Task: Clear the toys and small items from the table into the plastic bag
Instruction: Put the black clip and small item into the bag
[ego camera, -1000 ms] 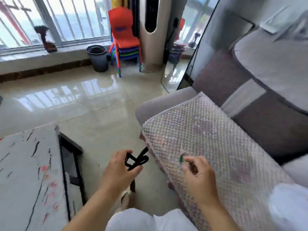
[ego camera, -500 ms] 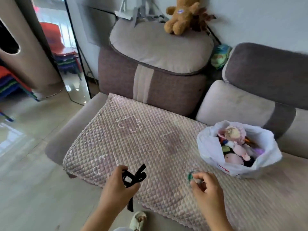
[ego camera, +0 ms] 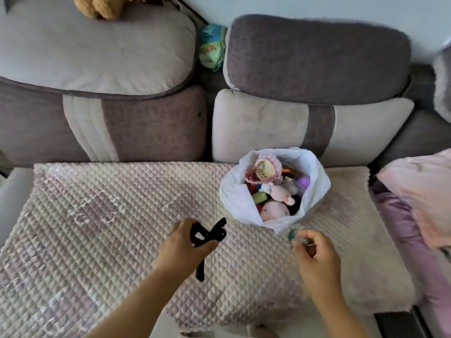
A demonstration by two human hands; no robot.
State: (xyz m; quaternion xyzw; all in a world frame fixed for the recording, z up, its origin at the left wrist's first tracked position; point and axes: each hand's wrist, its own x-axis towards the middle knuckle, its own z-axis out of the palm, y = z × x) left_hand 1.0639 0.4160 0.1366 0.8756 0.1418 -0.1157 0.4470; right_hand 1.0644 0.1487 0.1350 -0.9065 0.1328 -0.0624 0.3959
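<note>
A white plastic bag (ego camera: 234, 196) stands open on the quilted sofa cover, filled with several toys, among them a doll with a pink bonnet (ego camera: 263, 169) and a pink plush (ego camera: 280, 193). My left hand (ego camera: 184, 247) is shut on a black bow-shaped ribbon (ego camera: 207, 234), whose tail hangs below the fist. It is left of and slightly nearer than the bag. My right hand (ego camera: 317, 254) pinches a small green and clear item (ego camera: 292, 234) just below the bag's front edge.
The quilted pink cover (ego camera: 97, 228) lies across the sofa seat. Grey back cushions (ego camera: 317, 59) rise behind the bag. A brown plush toy (ego camera: 97, 6) sits on the left cushion. A pink pillow (ego camera: 419, 196) lies at the right.
The view has swung right from the table and floor to the sofa. The bag has come to the middle of the view, and both hands, still holding their items, are closer to it.
</note>
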